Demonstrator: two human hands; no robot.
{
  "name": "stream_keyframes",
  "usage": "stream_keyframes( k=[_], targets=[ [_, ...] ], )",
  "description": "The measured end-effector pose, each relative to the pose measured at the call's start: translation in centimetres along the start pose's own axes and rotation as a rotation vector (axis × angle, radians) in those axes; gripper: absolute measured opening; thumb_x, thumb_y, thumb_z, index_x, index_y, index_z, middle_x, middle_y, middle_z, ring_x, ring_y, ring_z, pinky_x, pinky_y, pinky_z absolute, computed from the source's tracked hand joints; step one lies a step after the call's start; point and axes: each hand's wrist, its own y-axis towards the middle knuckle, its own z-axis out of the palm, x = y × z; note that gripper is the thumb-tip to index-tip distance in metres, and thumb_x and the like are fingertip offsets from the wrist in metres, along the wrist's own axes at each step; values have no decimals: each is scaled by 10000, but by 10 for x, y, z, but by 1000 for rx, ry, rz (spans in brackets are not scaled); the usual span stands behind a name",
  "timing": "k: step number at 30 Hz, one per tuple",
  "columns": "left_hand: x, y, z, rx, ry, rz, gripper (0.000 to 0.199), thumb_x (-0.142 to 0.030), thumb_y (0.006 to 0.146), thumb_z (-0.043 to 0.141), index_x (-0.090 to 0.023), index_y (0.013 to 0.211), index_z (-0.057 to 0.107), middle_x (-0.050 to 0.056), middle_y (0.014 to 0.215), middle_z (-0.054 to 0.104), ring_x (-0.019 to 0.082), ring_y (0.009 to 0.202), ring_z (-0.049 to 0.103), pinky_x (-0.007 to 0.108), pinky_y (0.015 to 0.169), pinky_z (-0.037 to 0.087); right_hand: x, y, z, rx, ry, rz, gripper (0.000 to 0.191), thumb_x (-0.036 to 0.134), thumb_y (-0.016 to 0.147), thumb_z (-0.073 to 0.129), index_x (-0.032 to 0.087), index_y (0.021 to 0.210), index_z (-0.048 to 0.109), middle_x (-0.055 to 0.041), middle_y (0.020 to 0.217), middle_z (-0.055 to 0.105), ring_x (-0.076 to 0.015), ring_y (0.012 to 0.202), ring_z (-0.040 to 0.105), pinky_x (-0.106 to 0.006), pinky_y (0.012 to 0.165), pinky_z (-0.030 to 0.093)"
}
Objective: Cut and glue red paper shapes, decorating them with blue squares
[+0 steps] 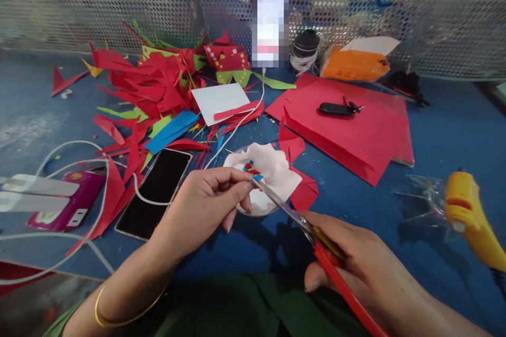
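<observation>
Two slim metal blades [280, 201] extend from scissors [321, 246] gripped by the right hand [356, 258]; the left hand [211, 202] is pinched shut over ruffled white paper [272, 162].

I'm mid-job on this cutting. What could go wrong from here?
The scissors in the right hand have their tips right by the left hand's fingertips, so a slip could nick a finger. The red and blue bits lie loose on the white paper; a bump could scatter them. A white cable runs down close to the left hand and might snag.
</observation>
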Motion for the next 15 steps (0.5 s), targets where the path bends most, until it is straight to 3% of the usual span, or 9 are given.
stream_keyframes(
  k=[15],
  targets=[
    [-3,1,1,-3,20,0,162,-235,863,601,-175,739,686,-48,600,653,13,375,448,154,439,341,-1,-1,-2,25,25,-22,66,265,847,614,255,841,549,79,699,711,-111,610,653,-192,580,467]
  ],
)
